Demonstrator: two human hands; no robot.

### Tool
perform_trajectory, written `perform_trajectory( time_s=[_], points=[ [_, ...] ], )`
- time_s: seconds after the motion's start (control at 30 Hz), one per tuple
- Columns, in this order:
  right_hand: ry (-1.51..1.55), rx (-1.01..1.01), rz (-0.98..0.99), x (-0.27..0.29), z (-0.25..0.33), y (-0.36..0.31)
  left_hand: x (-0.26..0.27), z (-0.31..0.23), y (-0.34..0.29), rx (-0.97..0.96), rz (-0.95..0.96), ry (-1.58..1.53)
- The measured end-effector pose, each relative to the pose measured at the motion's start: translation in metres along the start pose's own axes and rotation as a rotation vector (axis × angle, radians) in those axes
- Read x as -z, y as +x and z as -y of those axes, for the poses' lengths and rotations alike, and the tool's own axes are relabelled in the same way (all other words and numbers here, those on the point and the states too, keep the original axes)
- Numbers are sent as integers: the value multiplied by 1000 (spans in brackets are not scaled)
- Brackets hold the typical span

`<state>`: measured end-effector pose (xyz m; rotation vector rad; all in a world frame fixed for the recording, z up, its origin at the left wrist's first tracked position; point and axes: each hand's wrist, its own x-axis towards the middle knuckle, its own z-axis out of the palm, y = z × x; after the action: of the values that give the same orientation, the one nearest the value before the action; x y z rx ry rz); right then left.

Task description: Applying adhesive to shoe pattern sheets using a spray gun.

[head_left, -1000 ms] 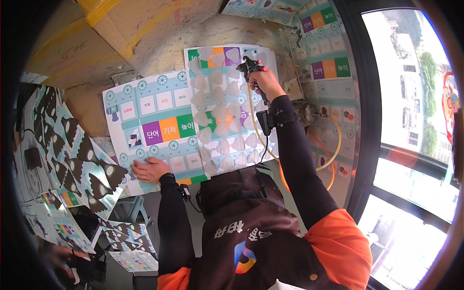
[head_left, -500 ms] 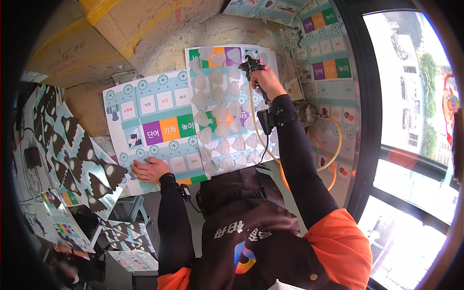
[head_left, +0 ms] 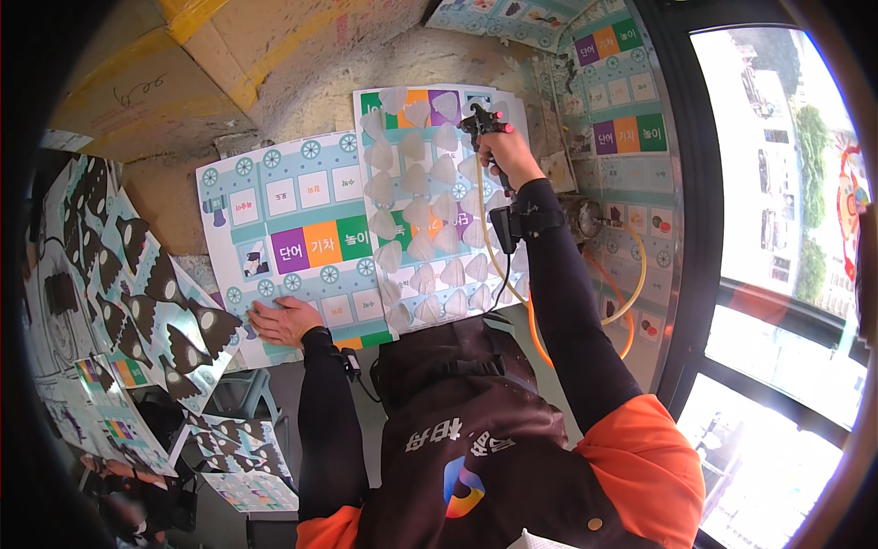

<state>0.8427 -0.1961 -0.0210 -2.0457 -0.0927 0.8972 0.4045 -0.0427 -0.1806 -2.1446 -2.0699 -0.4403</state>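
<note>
My left hand lies flat with fingers spread on the lower left part of a printed pale-blue card sheet. My right hand is wrapped round the grip of a black spray gun with pinkish-red knobs, held over the far right of the work area. Below and left of the gun, rows of whitish translucent petal-shaped pieces lie on a second printed sheet. A yellowish hose hangs from the gun. Whether spray is coming out cannot be made out.
Cardboard boxes wall the far left. Sheets with dark shapes stand at the left, beside a grey stool. Yellow and orange hoses loop at right by a framed window. Another person's hand is at lower left.
My hands and the spray gun stay almost in place over the sheets. At the lower left, the other person's hand has shifted slightly left.
</note>
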Motion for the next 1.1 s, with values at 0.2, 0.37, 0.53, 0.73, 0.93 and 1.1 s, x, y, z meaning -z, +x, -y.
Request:
perform_trajectory(
  time_s=[0.2,0.37,0.53,0.73,0.93,1.1],
  points=[
    [-69,-97,15,4,-4,-5,1,-1,1,1,8,-6],
    [-38,-66,72,3,-3,-5,1,-1,0,-6,1,-5],
    [-20,-36,-5,2,-1,-4,1,-1,0,1,10,2],
    [12,-51,3,0,-3,-4,0,-1,0,4,1,0],
    [56,29,-49,2,-10,3,0,-1,0,2,9,2],
    [-9,-70,-14,5,-13,-1,0,-1,0,5,11,4]
  ],
)
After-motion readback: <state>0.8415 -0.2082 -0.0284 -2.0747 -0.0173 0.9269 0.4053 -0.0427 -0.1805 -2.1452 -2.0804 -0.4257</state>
